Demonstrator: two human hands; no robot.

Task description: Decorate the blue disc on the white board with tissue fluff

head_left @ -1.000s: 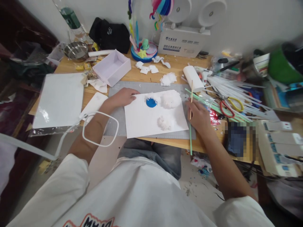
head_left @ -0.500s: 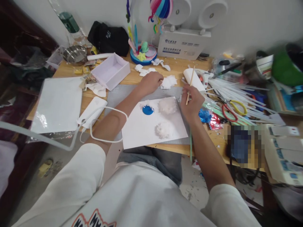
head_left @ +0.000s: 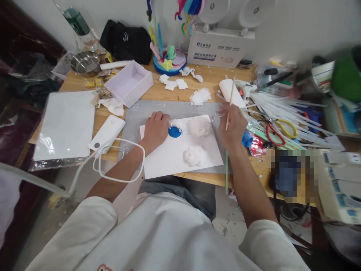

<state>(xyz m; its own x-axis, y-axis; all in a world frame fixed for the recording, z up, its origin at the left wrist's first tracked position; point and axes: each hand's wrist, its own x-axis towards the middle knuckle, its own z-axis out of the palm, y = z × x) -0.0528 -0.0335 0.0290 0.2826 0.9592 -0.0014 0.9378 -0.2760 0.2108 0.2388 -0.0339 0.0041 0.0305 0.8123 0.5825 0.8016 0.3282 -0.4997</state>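
My left hand rests at the left part of a white sheet of paper, fingers curled together, and whatever may be in them is hidden. Right beside its fingertips lies a round blue disc with small white fluffy bits along its upper edge. Two pale fluffy clumps, an upper one and a lower one, sit on the sheet to the right. My right hand is closed around a thin wooden stick, which points up and away, at the sheet's right side.
Under the sheet is a grey mat. White square pieces lie behind it, near a lilac box. Scissors and white strips crowd the right. A white cable loops over my left forearm.
My left hand has come back from the stack of white squares to the sheet, beside the blue disc. My right hand stays in nearly the same place with the stick.
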